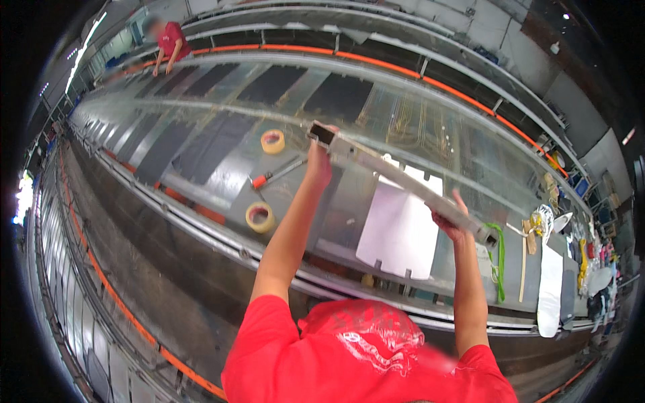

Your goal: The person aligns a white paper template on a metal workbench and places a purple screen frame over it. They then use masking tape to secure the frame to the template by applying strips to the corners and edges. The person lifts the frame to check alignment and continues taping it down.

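Metal bar [404,180], hollow-ended: left hand [319,161] is gripping one end, right hand [451,226] is holding it near the other. White sheet [398,232] is lying below, between hands.

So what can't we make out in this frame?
All in the head view:
1. Left grip: some fingers hidden by the metal bar.
2. Right grip: finger wrap partly hidden by the bar, so closure unclear.
3. White sheet: a strip covered by the bar.
4. Co-worker's hand: too small, far off.
5. Clutter at far right: too small, crowded.
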The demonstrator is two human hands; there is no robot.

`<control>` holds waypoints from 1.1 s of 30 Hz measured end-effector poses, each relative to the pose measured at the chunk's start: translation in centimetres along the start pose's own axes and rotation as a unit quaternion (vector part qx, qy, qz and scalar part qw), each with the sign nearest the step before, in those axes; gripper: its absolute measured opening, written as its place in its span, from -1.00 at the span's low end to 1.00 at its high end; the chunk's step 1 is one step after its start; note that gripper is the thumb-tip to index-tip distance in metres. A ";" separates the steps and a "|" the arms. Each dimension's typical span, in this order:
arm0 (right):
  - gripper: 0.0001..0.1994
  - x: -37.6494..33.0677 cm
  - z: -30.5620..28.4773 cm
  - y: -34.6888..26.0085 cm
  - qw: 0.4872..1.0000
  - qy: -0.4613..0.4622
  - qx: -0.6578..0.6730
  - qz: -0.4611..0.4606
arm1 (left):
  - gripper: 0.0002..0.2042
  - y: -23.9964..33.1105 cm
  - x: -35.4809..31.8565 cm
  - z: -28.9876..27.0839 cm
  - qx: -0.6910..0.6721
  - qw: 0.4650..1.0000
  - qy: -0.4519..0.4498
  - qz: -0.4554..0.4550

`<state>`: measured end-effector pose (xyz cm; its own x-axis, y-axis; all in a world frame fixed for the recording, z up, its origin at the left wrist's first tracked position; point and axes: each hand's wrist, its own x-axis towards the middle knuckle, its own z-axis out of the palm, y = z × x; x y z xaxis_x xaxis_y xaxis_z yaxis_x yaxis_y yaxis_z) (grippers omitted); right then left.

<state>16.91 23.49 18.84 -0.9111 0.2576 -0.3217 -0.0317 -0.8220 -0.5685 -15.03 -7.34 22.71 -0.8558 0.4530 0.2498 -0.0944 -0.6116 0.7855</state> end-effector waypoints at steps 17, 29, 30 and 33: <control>-0.59 -7.3 -14.9 5.9 0.990 0.095 -0.001 -0.100 | -0.49 -7.1 -20.7 -2.8 0.203 0.881 0.076 -0.421; -0.45 -6.9 -17.2 9.7 0.915 0.294 -0.258 -0.101 | -0.53 -8.5 -28.5 -3.2 0.229 0.892 0.209 -0.331; -0.45 -6.9 -17.7 9.8 0.915 0.278 -0.276 -0.098 | -0.56 -9.5 -29.1 -4.3 0.217 0.892 0.216 -0.333; -0.49 -6.4 -19.3 10.9 0.911 0.279 -0.289 -0.095 | -0.65 -11.8 -30.6 -6.9 0.181 0.895 0.231 -0.337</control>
<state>30.34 22.65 0.05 -0.5556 0.7177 -0.4197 0.2029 -0.3725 -0.9056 8.75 -18.41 1.92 -0.7936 0.2720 -0.5442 -0.5683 -0.0119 0.8228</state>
